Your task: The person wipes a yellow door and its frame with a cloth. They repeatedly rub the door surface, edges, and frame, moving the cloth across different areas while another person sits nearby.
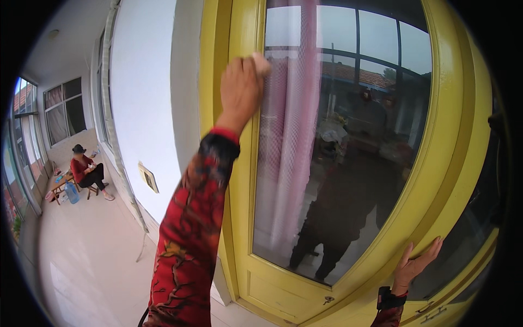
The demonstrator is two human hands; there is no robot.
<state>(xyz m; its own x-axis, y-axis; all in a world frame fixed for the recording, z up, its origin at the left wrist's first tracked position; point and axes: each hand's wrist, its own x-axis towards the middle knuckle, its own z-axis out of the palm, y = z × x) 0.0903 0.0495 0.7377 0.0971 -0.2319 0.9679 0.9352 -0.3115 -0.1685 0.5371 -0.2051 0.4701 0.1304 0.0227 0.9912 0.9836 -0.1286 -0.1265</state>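
My left hand (243,88) is raised to the upper left of a yellow framed door (241,196), its fingers closed on a pinkish cloth or pad (260,64). That pad lies over the left edge of the door's glass pane (347,184) and is blurred. Low on the right, my right hand (419,261) rests with spread fingers against the yellow frame and holds nothing that I can see. Behind the glass hangs a pink curtain (294,135); the pane also reflects a dark figure and windows. A keyhole plate (328,300) sits low on the door.
A wall switch (148,177) is on the white wall at left. Farther back, a person (83,167) in a dark hat sits on a stool beside a low wooden table (61,184) and a blue water jug (71,192). Door handles (434,314) show at the lower right.
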